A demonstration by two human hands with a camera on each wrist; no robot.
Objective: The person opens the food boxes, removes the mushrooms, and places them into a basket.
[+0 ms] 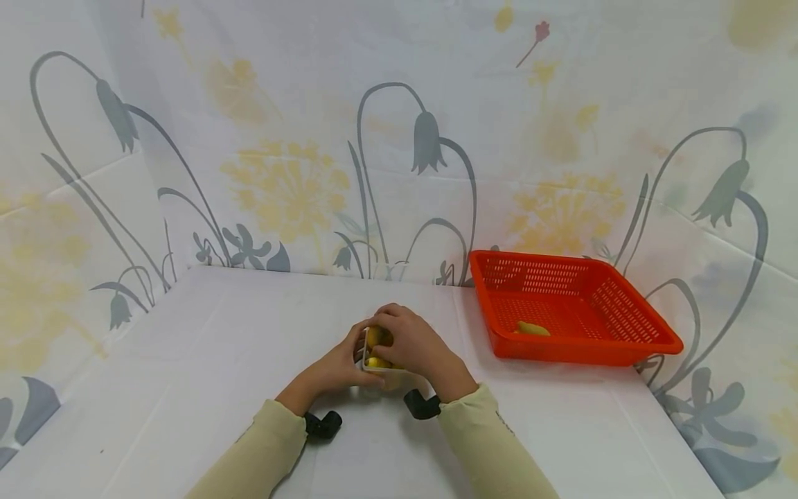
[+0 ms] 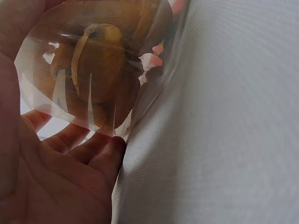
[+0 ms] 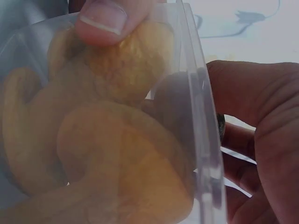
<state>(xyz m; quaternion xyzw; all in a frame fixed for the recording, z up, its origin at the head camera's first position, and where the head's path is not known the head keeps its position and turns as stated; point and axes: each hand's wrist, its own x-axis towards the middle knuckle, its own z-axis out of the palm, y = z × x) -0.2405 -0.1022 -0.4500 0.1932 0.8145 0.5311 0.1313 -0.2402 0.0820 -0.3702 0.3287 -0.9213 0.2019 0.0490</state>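
Observation:
A clear plastic box (image 1: pixel 385 369) packed with small yellow, gourd-like fruits (image 3: pixel 126 163) is between both hands, just above or on the white table. My left hand (image 1: pixel 339 364) grips the box from its left side. The left thumb (image 3: pixel 105 21) lies along the near wall, and the other fingers (image 2: pixel 100 151) bend about the far side. Over the open top, my right hand (image 1: pixel 414 339) curves its thumb and fingers round one yellow fruit (image 1: pixel 374 337) at the rim. Its fingertips are partly hidden. One thin curved stem (image 2: pixel 80 60) shows through the plastic.
To the right, a red slotted basket (image 1: pixel 580 350) stands on the table (image 1: pixel 206 388), with a yellow piece (image 1: pixel 533 328) near its front wall. Behind and at the sides hangs a white floral cloth (image 1: pixel 299 83). A dark wrist mount (image 1: pixel 324 425) sits below the left wrist.

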